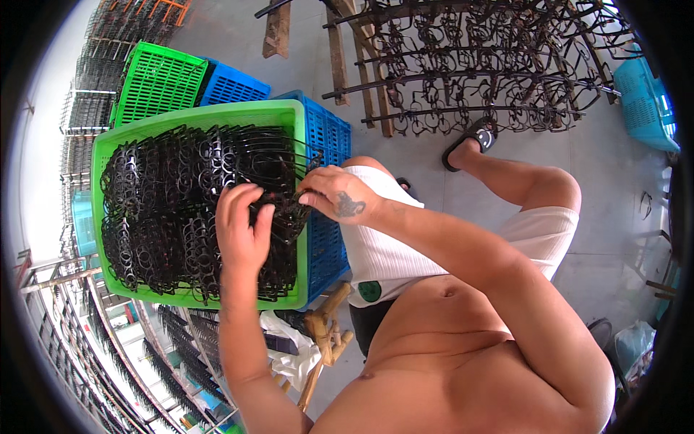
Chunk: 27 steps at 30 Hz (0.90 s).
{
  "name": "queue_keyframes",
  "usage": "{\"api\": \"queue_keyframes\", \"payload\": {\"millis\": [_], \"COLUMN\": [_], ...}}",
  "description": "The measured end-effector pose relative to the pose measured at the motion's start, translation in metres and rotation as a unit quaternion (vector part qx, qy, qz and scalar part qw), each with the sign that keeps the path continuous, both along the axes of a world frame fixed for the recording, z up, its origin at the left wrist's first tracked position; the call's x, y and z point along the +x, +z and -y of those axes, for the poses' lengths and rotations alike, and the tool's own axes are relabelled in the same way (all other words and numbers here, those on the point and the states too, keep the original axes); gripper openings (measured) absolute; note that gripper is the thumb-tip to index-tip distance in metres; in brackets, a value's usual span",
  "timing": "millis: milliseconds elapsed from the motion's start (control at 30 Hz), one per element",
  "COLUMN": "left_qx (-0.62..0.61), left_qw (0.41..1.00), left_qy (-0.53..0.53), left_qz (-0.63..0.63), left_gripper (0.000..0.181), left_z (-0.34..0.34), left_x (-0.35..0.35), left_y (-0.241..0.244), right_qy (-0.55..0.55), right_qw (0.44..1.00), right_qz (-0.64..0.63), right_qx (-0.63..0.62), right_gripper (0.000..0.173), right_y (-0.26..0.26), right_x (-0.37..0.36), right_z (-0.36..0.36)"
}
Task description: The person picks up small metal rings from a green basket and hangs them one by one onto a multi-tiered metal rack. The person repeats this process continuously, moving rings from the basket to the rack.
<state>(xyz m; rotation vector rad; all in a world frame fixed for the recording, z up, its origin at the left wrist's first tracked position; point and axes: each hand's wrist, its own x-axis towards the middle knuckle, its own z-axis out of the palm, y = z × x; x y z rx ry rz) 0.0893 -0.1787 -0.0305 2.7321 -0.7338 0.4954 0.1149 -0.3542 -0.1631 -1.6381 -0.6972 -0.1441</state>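
Rows of dark eyeglass frames (162, 190) fill a light green plastic crate (200, 112) in front of me, on the left of the view. My left hand (242, 225) is over the right part of these rows, thumb and curled fingers apart, with dark frames just behind the gap. At the crate's right rim, my right hand (339, 196) pinches a small bunch of dark eyeglass frames (295, 216) between thumb and fingers. How many it holds is hidden. Some long thin temples stick out over the rim above that hand.
Blue crates (328, 130) stand beside and behind the full crate, next to another green crate (162, 81). A rack hung with eyeglass frames (477, 76) is at the upper right. Metal racks (135, 358) stand lower left, near a wooden stand (325, 325). A light-blue basket (645, 103) sits far right.
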Motion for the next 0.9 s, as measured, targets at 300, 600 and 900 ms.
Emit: {"api": "queue_keyframes", "payload": {"millis": [300, 600, 900], "left_qx": [0.065, -0.267, 0.043], "left_qw": [0.962, 0.915, 0.959], "left_qy": [0.086, 0.153, 0.045], "left_qz": [-0.253, -0.263, -0.276], "left_gripper": [0.055, 0.03, 0.054], "left_z": [-0.005, 0.043, 0.086], "left_x": [-0.001, -0.035, -0.092], "left_y": [-0.072, -0.062, -0.11], "right_qy": [-0.029, -0.01, -0.534], "right_qw": [0.991, 0.85, 0.767], "right_qz": [0.087, -0.22, 0.1], "right_qx": [0.1, 0.478, 0.342], "right_gripper": [0.015, 0.022, 0.014], "right_y": [-0.002, 0.062, 0.035], "right_x": [0.016, -0.091, -0.066], "right_z": [0.002, 0.15, 0.41]}}
